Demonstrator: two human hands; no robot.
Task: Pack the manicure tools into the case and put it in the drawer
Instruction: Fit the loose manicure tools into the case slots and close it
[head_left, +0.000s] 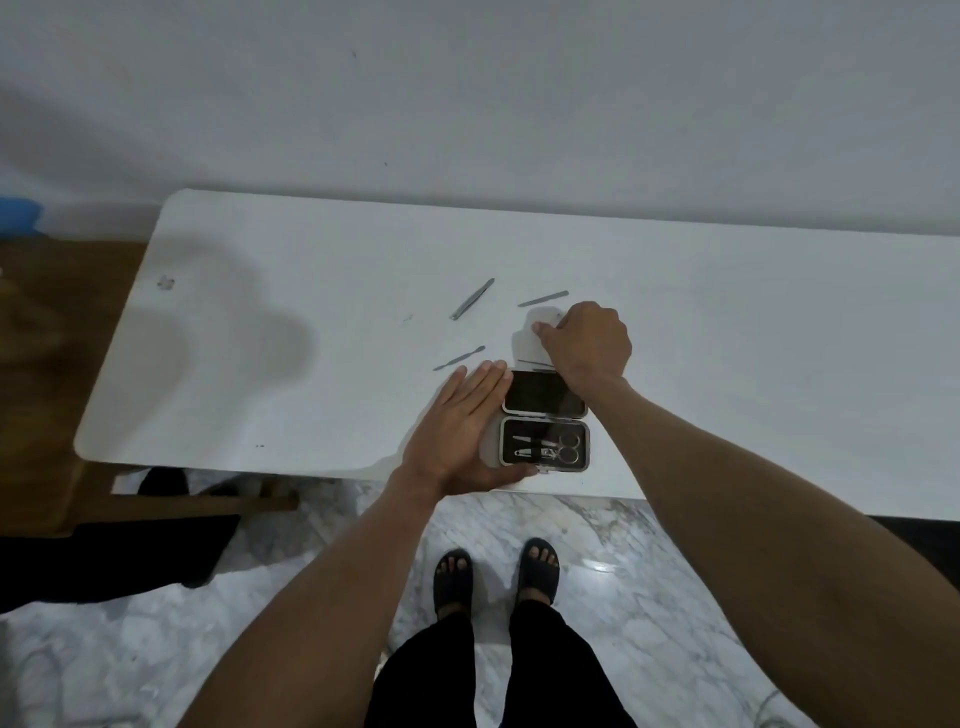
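Grip was seen only at the right hand (584, 338), curled over a small tool near the far edge of the open case (545, 421); what it pinched could not be told. Flat and open, the left hand (457, 431) steadied the case on the bench (260, 312). Three loose tools (472, 299) lay farther off. Being thin, they could be fumbled or slid away.

Case (544, 422) on table (779, 364), tweezers (471, 299) behind.
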